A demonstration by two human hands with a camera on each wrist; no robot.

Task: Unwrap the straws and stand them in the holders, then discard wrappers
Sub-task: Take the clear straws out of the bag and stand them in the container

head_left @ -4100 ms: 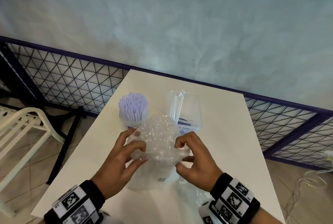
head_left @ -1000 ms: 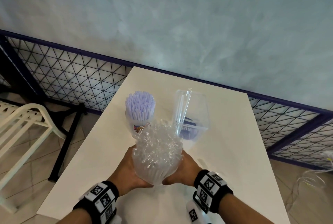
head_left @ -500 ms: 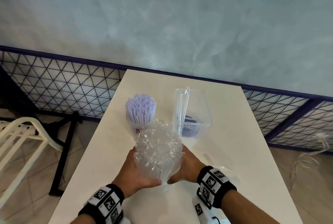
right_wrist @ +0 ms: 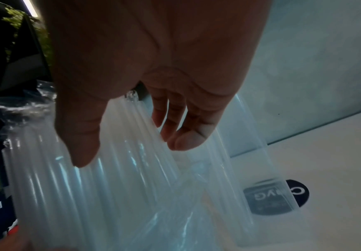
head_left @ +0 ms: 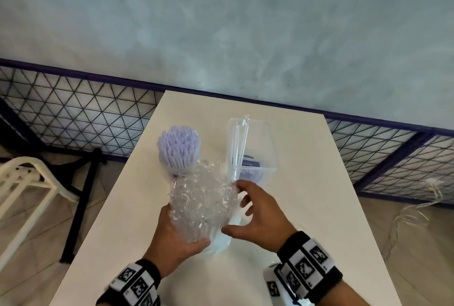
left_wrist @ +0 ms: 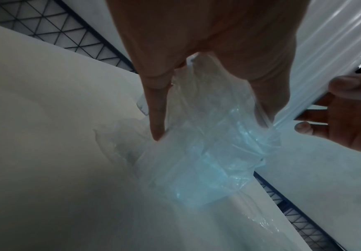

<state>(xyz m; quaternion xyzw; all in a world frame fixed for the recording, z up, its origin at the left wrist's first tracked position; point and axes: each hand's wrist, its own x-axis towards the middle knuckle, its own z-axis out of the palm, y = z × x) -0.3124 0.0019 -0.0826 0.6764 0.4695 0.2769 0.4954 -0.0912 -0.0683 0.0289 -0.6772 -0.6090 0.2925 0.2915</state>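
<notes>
A thick bundle of clear wrapped straws [head_left: 204, 197] stands upright on the white table [head_left: 307, 207], gripped from the left and underneath by my left hand [head_left: 177, 237]. My right hand [head_left: 255, 209] hovers just right of the bundle with fingers spread, holding nothing. The right wrist view shows those fingers [right_wrist: 175, 118] loose over the straws [right_wrist: 102, 178]. Loose clear wrapper film [left_wrist: 207, 152] trails under the bundle. Behind stand a round holder full of lilac straws [head_left: 179, 148] and a clear square holder [head_left: 253, 148] with a few clear straws.
The table is narrow, its far edge against a purple-framed wire-mesh fence [head_left: 73, 118] and a grey wall. A white chair [head_left: 19, 182] stands on the floor to the left. White cables [head_left: 417, 207] lie on the floor to the right.
My right hand has let go of the bundle and drawn back to the right with its fingers spread. The left hand still holds the bundle upright.
</notes>
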